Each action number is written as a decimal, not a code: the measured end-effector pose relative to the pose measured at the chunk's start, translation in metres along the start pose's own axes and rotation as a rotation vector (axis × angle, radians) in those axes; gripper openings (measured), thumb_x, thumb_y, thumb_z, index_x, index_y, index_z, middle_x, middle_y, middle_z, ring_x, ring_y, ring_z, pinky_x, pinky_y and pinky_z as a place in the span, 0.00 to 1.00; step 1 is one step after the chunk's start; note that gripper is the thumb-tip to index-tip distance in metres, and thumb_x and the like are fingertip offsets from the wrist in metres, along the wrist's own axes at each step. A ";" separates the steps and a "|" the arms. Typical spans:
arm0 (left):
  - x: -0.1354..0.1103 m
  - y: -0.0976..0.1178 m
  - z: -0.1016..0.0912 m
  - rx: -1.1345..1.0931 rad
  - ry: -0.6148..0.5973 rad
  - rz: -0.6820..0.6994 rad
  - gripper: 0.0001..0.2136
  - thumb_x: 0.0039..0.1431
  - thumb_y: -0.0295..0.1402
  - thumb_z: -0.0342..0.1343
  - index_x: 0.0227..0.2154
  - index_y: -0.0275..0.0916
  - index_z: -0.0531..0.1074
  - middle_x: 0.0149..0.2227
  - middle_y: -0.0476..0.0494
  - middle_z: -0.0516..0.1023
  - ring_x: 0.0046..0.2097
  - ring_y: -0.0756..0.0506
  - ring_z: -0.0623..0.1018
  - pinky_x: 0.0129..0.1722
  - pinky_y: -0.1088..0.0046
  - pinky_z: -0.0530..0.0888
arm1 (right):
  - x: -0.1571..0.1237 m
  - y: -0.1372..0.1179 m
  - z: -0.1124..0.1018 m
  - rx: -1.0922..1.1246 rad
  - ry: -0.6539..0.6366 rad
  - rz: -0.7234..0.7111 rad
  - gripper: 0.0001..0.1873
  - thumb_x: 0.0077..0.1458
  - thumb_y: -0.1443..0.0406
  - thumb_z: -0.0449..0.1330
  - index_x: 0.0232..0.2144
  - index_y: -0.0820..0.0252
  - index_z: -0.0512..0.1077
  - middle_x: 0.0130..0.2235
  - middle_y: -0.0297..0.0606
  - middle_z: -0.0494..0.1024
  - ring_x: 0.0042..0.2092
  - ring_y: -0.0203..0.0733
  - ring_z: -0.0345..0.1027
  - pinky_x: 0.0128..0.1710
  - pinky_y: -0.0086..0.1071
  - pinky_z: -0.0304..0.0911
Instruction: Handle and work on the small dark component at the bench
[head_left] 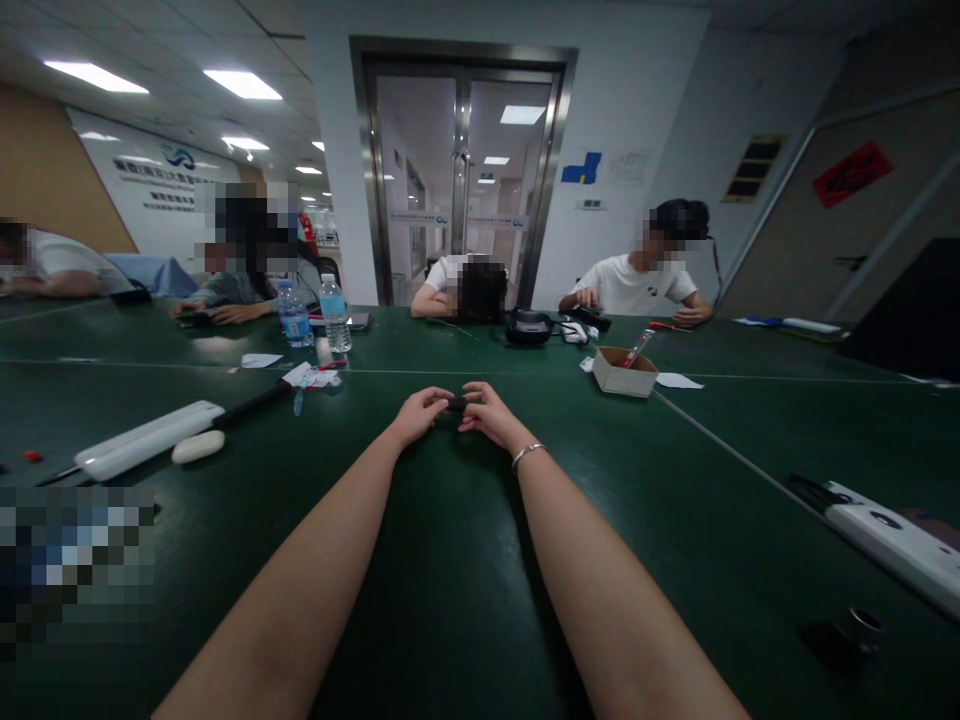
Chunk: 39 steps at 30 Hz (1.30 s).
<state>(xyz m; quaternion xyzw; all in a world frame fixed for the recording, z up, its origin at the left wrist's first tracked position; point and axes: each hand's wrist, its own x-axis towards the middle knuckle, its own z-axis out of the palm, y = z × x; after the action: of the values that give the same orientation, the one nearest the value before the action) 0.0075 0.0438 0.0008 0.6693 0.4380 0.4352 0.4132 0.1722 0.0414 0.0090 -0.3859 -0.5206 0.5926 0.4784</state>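
Both my arms stretch forward over the dark green table (450, 560). Between my fingertips is a small black object (456, 404), too small and dark for me to name. My left hand (420, 415) pinches its left end with thumb and fingers. On the other end, the fingers of my right hand (490, 416) are closed. A silver bracelet (528, 456) circles my right wrist. The fingers hide part of the object, and it is held at or just above the tabletop.
Right of my hands stands a small open box (625, 378) with a tool in it. Water bottles (295, 318) stand far left, near a white power strip (150, 440) and a white mouse-shaped object (198, 447). A black headset (528, 327) lies ahead. Several people sit around the table.
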 end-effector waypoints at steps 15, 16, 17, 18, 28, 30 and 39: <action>0.000 0.001 0.001 -0.028 0.007 0.000 0.14 0.49 0.36 0.53 0.39 0.36 0.70 0.27 0.48 0.69 0.27 0.51 0.67 0.24 0.78 0.64 | -0.001 -0.003 0.002 -0.041 -0.007 0.096 0.05 0.56 0.65 0.53 0.36 0.60 0.60 0.23 0.28 0.65 0.16 0.29 0.60 0.14 0.26 0.65; 0.000 0.000 0.001 -0.024 0.006 0.002 0.14 0.49 0.36 0.53 0.39 0.36 0.70 0.27 0.48 0.69 0.27 0.51 0.67 0.24 0.78 0.64 | -0.001 -0.003 0.002 -0.053 -0.007 0.091 0.04 0.56 0.66 0.52 0.35 0.60 0.61 0.23 0.28 0.65 0.15 0.28 0.59 0.13 0.25 0.64; 0.000 -0.001 0.000 -0.018 0.007 0.001 0.14 0.49 0.36 0.53 0.40 0.36 0.70 0.26 0.48 0.69 0.27 0.51 0.67 0.24 0.78 0.64 | -0.001 -0.003 0.002 -0.053 -0.009 0.076 0.05 0.55 0.69 0.53 0.35 0.60 0.61 0.23 0.28 0.65 0.16 0.28 0.59 0.14 0.25 0.64; 0.001 -0.001 0.000 -0.013 0.010 -0.001 0.15 0.49 0.35 0.53 0.40 0.36 0.70 0.26 0.49 0.69 0.27 0.51 0.67 0.24 0.78 0.64 | -0.002 -0.002 0.002 -0.040 -0.009 0.057 0.08 0.52 0.72 0.55 0.36 0.60 0.60 0.25 0.28 0.66 0.16 0.27 0.60 0.14 0.25 0.65; 0.002 -0.003 0.001 -0.020 0.009 -0.001 0.14 0.50 0.34 0.52 0.40 0.35 0.69 0.26 0.49 0.68 0.27 0.52 0.67 0.23 0.78 0.64 | 0.002 0.000 0.003 -0.090 -0.007 0.075 0.03 0.55 0.71 0.52 0.34 0.61 0.61 0.22 0.27 0.64 0.15 0.28 0.59 0.14 0.25 0.65; 0.002 -0.003 0.001 -0.012 0.007 -0.005 0.14 0.50 0.34 0.52 0.41 0.35 0.69 0.26 0.49 0.68 0.27 0.52 0.67 0.24 0.78 0.64 | 0.002 0.000 0.003 -0.075 0.000 0.053 0.11 0.50 0.75 0.54 0.36 0.60 0.60 0.23 0.25 0.64 0.16 0.27 0.60 0.15 0.25 0.66; 0.001 -0.003 0.000 -0.006 0.000 -0.006 0.14 0.51 0.34 0.52 0.41 0.36 0.69 0.27 0.48 0.69 0.27 0.51 0.68 0.24 0.78 0.64 | 0.002 0.000 0.003 -0.079 -0.015 0.085 0.03 0.57 0.71 0.52 0.36 0.62 0.62 0.21 0.28 0.66 0.15 0.29 0.60 0.14 0.25 0.65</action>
<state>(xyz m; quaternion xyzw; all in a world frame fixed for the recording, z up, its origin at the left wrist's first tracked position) 0.0068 0.0458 -0.0021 0.6667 0.4386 0.4353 0.4167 0.1693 0.0424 0.0097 -0.4219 -0.5303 0.5941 0.4334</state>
